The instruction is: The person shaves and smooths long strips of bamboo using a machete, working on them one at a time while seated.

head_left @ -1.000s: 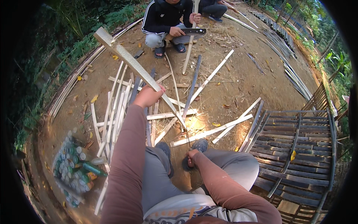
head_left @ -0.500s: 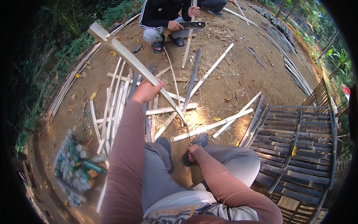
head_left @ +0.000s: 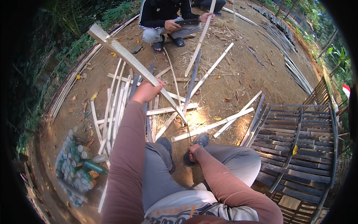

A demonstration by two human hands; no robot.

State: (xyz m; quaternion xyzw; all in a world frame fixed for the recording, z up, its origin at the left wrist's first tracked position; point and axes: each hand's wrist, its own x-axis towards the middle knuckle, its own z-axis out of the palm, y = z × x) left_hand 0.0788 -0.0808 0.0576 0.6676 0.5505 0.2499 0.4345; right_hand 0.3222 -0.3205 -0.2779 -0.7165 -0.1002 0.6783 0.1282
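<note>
Wrapped round a pale bamboo strip, past its middle, the left hand holds it; the right hand, below, is curled round a thin dark tool. The strip looks light, stiff and splintery-edged, best held on its flat faces; loose strips crowd beneath the grip, with more room up-left

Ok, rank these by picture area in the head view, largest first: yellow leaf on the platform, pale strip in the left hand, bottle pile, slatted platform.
1. Slatted platform
2. Bottle pile
3. Pale strip in the left hand; its upper end seems near the camera, perhaps enlarging it
4. Yellow leaf
</note>
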